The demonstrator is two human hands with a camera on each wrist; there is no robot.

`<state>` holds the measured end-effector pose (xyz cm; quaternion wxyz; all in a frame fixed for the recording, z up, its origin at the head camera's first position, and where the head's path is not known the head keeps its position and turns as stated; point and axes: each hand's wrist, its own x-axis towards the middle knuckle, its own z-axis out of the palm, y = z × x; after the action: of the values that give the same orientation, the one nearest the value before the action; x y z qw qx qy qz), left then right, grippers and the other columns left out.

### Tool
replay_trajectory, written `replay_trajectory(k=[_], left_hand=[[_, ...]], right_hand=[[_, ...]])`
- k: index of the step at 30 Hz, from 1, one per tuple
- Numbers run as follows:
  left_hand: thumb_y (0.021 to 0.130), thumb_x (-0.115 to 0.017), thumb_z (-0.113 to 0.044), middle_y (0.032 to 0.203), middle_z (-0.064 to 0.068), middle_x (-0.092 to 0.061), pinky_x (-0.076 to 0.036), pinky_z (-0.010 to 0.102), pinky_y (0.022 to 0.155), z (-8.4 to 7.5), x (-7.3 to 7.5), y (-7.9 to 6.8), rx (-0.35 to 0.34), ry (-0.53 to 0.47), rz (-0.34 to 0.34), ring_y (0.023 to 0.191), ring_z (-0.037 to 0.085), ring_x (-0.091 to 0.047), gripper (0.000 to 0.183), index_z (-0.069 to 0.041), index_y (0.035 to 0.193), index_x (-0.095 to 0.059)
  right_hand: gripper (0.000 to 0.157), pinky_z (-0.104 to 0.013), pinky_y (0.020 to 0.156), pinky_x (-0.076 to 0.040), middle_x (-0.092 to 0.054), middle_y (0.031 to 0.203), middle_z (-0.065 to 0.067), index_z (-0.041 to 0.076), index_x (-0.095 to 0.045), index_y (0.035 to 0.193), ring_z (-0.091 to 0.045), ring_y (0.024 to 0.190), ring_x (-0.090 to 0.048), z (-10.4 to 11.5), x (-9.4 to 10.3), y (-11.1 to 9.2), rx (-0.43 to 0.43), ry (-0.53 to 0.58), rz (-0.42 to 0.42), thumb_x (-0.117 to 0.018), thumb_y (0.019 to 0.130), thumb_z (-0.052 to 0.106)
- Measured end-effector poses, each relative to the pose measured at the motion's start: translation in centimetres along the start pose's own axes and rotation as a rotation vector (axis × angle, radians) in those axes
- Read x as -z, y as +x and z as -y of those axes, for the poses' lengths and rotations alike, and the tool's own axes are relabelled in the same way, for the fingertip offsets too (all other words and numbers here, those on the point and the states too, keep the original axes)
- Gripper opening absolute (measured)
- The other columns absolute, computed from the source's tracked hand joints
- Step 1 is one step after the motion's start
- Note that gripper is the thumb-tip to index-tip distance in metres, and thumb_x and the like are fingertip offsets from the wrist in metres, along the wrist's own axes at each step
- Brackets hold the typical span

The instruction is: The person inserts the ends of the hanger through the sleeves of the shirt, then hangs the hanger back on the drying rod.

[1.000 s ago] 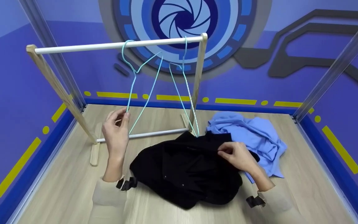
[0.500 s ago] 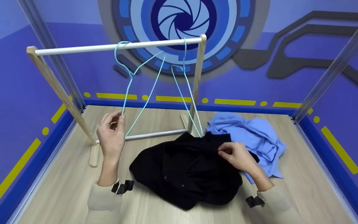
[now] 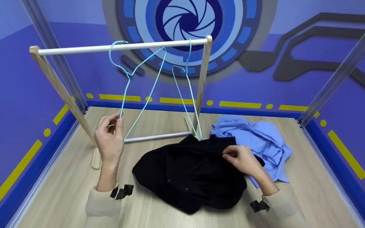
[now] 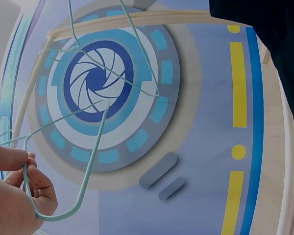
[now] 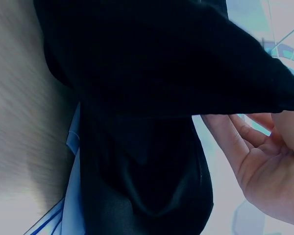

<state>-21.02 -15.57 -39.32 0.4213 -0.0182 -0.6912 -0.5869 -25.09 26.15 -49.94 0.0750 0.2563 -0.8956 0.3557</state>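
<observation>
My left hand (image 3: 109,137) pinches the lower corner of a light-teal wire hanger (image 3: 152,91). That hanger's hook overlaps the white rail (image 3: 84,49) of a small garment rack; in the left wrist view, thumb and fingers close round the wire's bend. A second teal hanger (image 3: 191,91) hangs by the rack's right end, its bottom tip right at a bunched black shirt (image 3: 198,177). My right hand (image 3: 239,158) pinches the upper right edge of that shirt. In the right wrist view the dark cloth hides those fingertips.
A crumpled light-blue shirt (image 3: 261,136) lies behind and to the right of the black one. The rack's wooden posts (image 3: 52,79) stand on the table (image 3: 312,190). Blue-purple panels (image 3: 233,85) enclose the back and sides.
My left hand has moved left with the hanger, and its hook has slid left along the rail. The right hand and the black shirt have stayed in place.
</observation>
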Motion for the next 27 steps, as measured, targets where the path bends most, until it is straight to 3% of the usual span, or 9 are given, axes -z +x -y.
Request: replay_trajectory(k=[6, 11, 21, 27], left_hand=[[0.096, -0.064, 0.010, 0.098, 0.019, -0.063, -0.047, 0.018, 0.077, 2.0, 0.8, 0.1, 0.000, -0.001, 0.005, 0.087, 0.012, -0.057, 0.016, 0.012, 0.111, -0.071], [0.096, -0.066, 0.007, 0.097, 0.018, -0.064, -0.048, 0.019, 0.076, 2.3, 1.5, -0.5, -0.011, -0.015, 0.018, 0.087, 0.014, -0.058, 0.015, 0.010, 0.110, -0.073], [0.095, -0.067, 0.008, 0.095, 0.017, -0.066, -0.048, 0.018, 0.075, 3.0, 2.7, -1.9, -0.054, 0.068, 0.036, 0.086, 0.013, -0.059, 0.014, 0.008, 0.107, -0.074], [0.095, -0.067, 0.009, 0.096, 0.016, -0.066, -0.048, 0.017, 0.075, 3.5, 3.5, -2.6, -0.040, 0.093, 0.063, 0.087, 0.013, -0.059, 0.014, 0.010, 0.107, -0.073]], right_hand=[[0.007, -0.030, 0.068, -0.056, -0.073, 0.087, 0.006, 0.010, -0.077, 0.093, -0.011, 0.075, -0.067, 0.0, -0.1, -0.1, -0.008, -0.003, -0.004, -0.076, 0.091, 0.003], [0.008, -0.030, 0.068, -0.056, -0.073, 0.086, 0.006, 0.010, -0.077, 0.091, -0.011, 0.074, -0.068, 0.1, 0.0, -0.1, -0.001, 0.003, -0.014, -0.076, 0.091, 0.002], [0.007, -0.030, 0.069, -0.056, -0.073, 0.088, 0.005, 0.009, -0.077, 0.093, -0.012, 0.076, -0.069, 0.0, 0.1, -0.1, -0.006, 0.021, -0.007, -0.076, 0.092, 0.002], [0.006, -0.030, 0.068, -0.055, -0.073, 0.088, 0.006, 0.009, -0.077, 0.093, -0.012, 0.075, -0.068, -0.1, 0.3, -0.1, -0.019, 0.014, -0.006, -0.076, 0.092, 0.003]])
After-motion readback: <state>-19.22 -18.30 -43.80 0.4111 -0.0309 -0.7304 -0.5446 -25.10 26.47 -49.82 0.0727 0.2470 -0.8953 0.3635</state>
